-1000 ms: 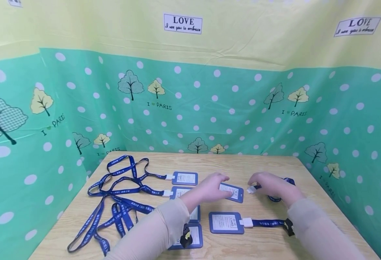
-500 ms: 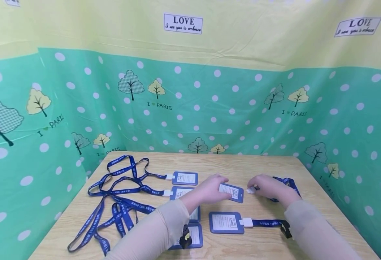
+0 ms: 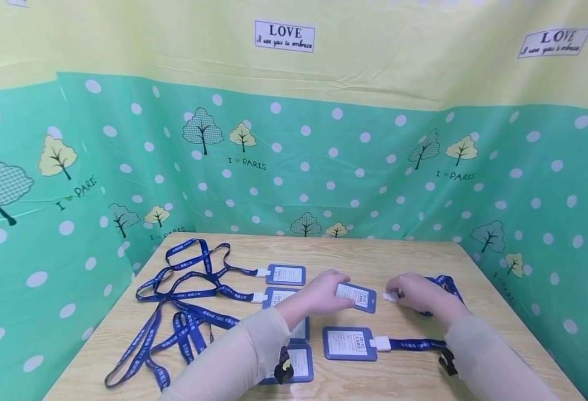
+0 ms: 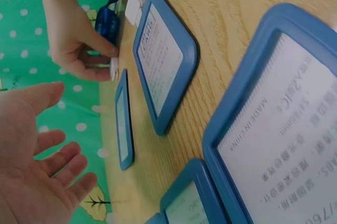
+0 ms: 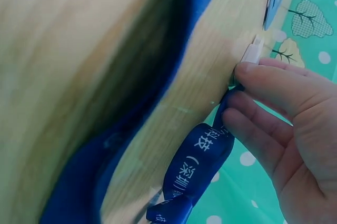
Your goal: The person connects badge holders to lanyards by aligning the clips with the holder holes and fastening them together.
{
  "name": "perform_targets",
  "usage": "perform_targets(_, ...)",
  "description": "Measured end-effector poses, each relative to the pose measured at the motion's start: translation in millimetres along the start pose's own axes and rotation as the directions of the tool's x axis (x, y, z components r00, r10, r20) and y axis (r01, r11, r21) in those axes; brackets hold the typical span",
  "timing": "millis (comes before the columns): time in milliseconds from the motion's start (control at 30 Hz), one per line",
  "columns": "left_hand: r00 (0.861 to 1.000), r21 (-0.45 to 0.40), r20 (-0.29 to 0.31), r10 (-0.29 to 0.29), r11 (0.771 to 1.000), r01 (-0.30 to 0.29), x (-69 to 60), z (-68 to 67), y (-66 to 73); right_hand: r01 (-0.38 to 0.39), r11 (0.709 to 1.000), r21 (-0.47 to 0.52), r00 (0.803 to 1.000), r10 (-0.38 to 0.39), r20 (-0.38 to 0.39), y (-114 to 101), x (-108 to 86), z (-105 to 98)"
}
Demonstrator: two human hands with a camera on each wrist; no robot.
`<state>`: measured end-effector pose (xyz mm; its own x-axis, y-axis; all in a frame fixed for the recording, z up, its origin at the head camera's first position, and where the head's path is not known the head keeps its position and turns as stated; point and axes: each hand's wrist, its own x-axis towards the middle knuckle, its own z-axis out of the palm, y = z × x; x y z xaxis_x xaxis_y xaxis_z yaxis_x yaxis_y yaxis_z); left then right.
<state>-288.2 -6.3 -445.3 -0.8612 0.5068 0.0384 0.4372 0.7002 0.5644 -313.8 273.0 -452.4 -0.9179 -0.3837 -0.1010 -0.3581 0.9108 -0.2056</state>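
Note:
My left hand [image 3: 324,292] hovers beside a loose blue badge holder [image 3: 361,298] with a white ID card insert. In the left wrist view its fingers [image 4: 68,166] are spread, apart from that holder, which lies on the table. Between thumb and fingertips my right hand [image 3: 416,291] pinches a white plastic clip [image 5: 253,51] at the end of a blue lanyard [image 5: 197,158]. A small gap separates the clip from the loose holder's slotted end. Nearer me lies another badge holder [image 3: 349,343], joined by its white clip [image 3: 382,343] to a blue lanyard [image 3: 414,345].
Several badge holders, including the far one [image 3: 286,274], lie in a column left of centre, partly behind my left arm. Their blue lanyards [image 3: 183,295] sprawl over the left of the wooden table [image 3: 404,253]. A green and yellow patterned curtain [image 3: 324,178] surrounds the table.
My left fingers have drawn back slightly from the loose holder, showing more of it. The lanyard beyond my right hand has shifted right; that hand keeps pinching the clip.

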Motion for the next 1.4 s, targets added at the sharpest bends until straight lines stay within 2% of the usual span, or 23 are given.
perform_targets(267,1.0,-0.015,0.002,-0.003,1.0,0.003,-1.3,-1.7,-4.7,0.02,1.0,0.001,1.0,-0.02,-0.021,2,-9.6,-1)
perform_targets(467,1.0,0.022,0.007,0.004,1.0,-0.004,0.3,-11.5,-1.8,0.005,1.0,0.014,1.0,-0.005,-0.02,1,-11.8,-1)
perform_targets(567,1.0,0.061,0.014,0.014,0.998,-0.015,4.0,-18.6,-0.7,-0.017,1.0,0.018,1.0,0.017,-0.012,0,-12.7,-1)
perform_targets(733,0.999,0.106,0.034,0.043,0.993,-0.046,12.9,-29.3,-0.9,-0.013,1.0,-0.004,1.0,0.013,-0.008,-1,-12.8,0)
perform_targets(867,0.998,0.106,0.036,0.058,0.992,-0.062,21.2,-33.8,-3.7,-0.004,1.0,-0.003,1.0,0.004,0.001,-3,-10.3,-1)
perform_targets(1033,0.997,0.106,0.043,0.058,0.992,-0.062,30.1,-33.1,-5.3,-0.016,1.0,-0.006,1.0,0.016,0.011,-3,-9.5,1)
perform_targets(1400,0.996,0.194,0.071,0.053,0.979,-0.066,42.5,-21.0,0.1,-0.012,1.0,0.004,1.0,0.012,-0.005,-3,-12.3,0)
